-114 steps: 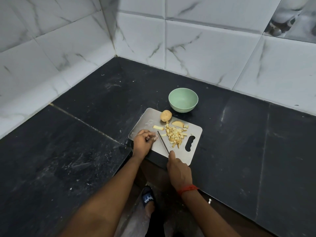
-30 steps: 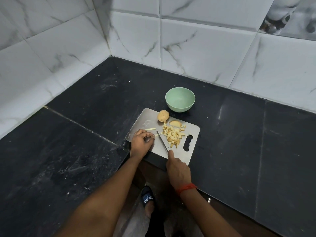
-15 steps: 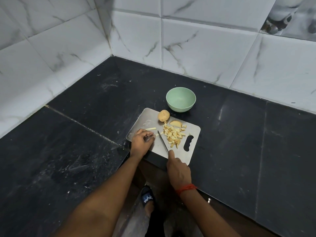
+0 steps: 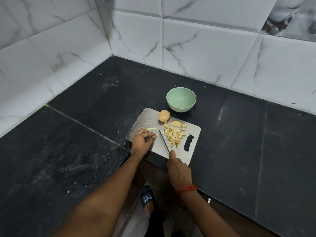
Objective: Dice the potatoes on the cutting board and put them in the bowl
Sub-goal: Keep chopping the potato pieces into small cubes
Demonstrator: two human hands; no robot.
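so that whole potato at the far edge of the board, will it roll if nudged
Probably: the whole potato is rounded and uncut, so a nudge could roll it. The cutting board looks smooth and shiny, so it may also slide.

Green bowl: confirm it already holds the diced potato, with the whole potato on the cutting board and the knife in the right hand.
Not right. The head view shows the green bowl empty; the diced potato lies piled on the cutting board. The rest stands: the whole potato sits on the board and the right hand grips the knife.
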